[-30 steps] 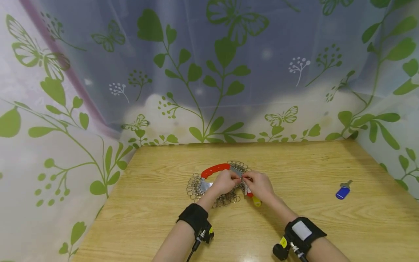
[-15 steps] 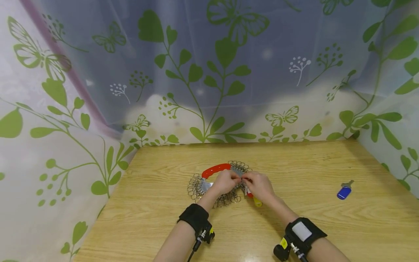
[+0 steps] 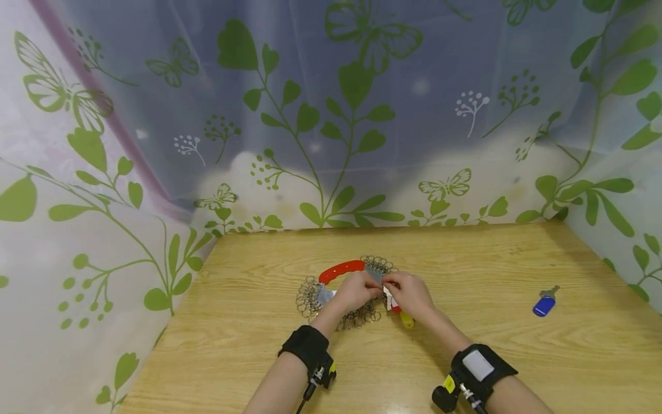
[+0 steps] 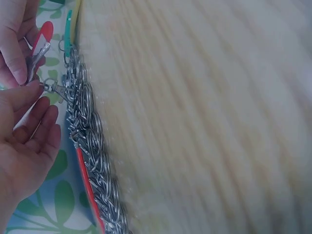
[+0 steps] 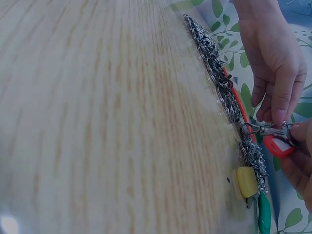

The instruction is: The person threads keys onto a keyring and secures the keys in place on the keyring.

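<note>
A metal key ring holder lies on the table, with a red handle and many clasps and rings round its edge. My left hand pinches a small ring by a metal clasp at the holder's right end. Facing it, my right hand pinches a silvery key that has a red tag. In both wrist views the fingertips of the two hands almost meet at the clasp. Whether the key is threaded on the ring is hidden by the fingers.
Below the right hand lies a yellow tag; a green tag hangs near it. Farther right on the wooden table is a key with a blue tag. A patterned curtain borders the table behind.
The silvery key shows more plainly below the right fingertips than before, its shaft pointing downward. Both hands stay in nearly the same place.
</note>
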Tool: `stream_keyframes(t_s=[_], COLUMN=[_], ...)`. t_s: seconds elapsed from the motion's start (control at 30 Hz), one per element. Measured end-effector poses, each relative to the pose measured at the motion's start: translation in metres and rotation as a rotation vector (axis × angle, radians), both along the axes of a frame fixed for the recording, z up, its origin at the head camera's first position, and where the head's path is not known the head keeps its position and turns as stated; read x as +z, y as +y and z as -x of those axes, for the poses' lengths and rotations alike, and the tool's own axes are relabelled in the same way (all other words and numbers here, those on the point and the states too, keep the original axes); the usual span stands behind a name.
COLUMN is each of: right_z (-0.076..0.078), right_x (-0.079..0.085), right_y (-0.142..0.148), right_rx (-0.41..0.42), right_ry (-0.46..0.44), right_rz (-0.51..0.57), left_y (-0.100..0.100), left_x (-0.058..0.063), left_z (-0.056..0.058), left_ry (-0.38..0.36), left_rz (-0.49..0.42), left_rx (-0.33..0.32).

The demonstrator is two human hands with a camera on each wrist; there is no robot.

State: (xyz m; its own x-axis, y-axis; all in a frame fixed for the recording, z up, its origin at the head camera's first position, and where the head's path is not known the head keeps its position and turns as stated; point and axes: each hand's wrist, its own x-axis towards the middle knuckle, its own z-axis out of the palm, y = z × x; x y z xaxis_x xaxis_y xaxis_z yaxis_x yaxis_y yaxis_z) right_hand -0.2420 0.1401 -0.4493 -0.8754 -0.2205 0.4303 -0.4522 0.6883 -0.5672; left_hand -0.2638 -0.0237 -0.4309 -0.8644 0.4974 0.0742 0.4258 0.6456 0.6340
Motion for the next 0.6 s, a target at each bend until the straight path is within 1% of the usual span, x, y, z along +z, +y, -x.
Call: stream_keyframes(t_s=[0.1,0.2,0.33,0.6], right_z=[0.0000,0.0000,-0.0003,-0.0030], right_x=[0.0011,0.0018,0.0012,0.0010], right_y=[-0.0001,-0.0006,-0.0016,-0.0032], right_rx=[-0.002,-0.001,-0.001,0.001], right_ry=[-0.019,-0.021,0.007,0.058], right_rz=[0.002,0.002,-0.006,-0.011], left_y=[0.0002,0.0005,0.0015,0.0020], left_x=[0.0012,0.0009,0.0011,0.0007], left_z=[-0.0013,-0.0015,-0.0015,-0.0016], left_ry=[0.012,0.019,0.029,0.014], left_rz=[-0.008,-0.023,-0.035,-0.055], left_rx=[0.009,0.022,0.032,0.032])
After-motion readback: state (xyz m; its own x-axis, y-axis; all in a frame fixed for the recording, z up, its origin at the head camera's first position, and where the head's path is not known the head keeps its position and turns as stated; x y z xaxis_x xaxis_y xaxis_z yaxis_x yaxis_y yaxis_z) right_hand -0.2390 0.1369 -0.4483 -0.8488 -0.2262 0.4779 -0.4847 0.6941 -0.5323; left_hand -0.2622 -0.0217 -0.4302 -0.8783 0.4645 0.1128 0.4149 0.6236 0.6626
